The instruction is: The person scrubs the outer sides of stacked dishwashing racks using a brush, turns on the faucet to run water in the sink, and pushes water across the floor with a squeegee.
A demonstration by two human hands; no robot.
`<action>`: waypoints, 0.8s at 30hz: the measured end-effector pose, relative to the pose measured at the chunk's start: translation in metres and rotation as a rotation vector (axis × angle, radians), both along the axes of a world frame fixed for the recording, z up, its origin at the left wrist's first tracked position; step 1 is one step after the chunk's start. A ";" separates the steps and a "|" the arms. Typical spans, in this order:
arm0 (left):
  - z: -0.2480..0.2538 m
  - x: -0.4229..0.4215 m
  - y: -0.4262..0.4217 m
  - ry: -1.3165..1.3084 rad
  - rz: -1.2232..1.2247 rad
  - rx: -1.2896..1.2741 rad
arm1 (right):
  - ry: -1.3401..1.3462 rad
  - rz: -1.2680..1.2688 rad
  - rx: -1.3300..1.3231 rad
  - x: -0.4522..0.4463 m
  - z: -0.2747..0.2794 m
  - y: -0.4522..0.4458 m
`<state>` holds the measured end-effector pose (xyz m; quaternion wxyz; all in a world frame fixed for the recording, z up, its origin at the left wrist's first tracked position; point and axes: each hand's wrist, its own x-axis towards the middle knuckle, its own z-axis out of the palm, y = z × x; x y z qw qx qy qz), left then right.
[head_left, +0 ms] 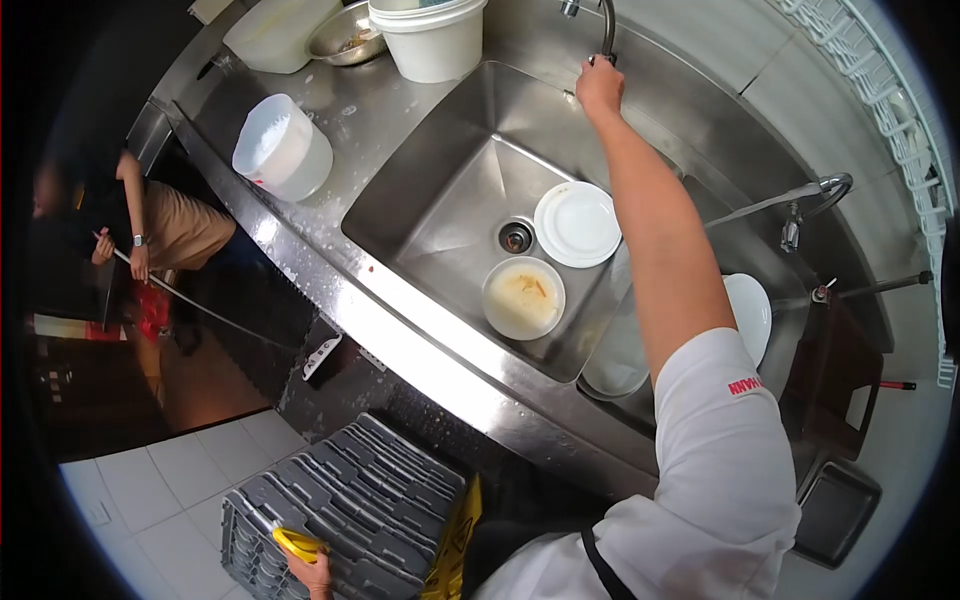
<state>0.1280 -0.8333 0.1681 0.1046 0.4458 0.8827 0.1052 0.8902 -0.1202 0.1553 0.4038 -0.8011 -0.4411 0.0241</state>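
Note:
My right hand reaches across the sink and is closed on the faucet at the back wall. Under that arm lies the steel sink basin. Inside it, white plates sit beside the drain, and a white bowl holds cloudy liquid with orange food scraps. At the lower left, my left hand is closed around a yellow looped object whose kind I cannot make out. It is beside a stack of grey plastic racks.
A second faucet runs water into the right basin, where another white plate lies. A white tub, a steel bowl and a white bucket stand on the counter. A co-worker holds a long pole at left.

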 end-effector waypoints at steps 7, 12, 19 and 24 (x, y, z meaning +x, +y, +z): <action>0.002 0.002 -0.001 -0.083 -0.037 0.055 | 0.098 -0.043 0.109 0.001 -0.008 -0.001; -0.004 -0.007 -0.003 0.067 -0.048 -0.007 | 0.091 -0.015 0.114 0.014 -0.017 0.002; -0.007 -0.009 -0.007 0.029 -0.009 -0.013 | 0.236 0.024 0.034 0.029 -0.024 0.011; -0.008 -0.010 -0.008 0.058 0.000 -0.052 | 0.150 -0.021 0.171 0.017 -0.031 0.003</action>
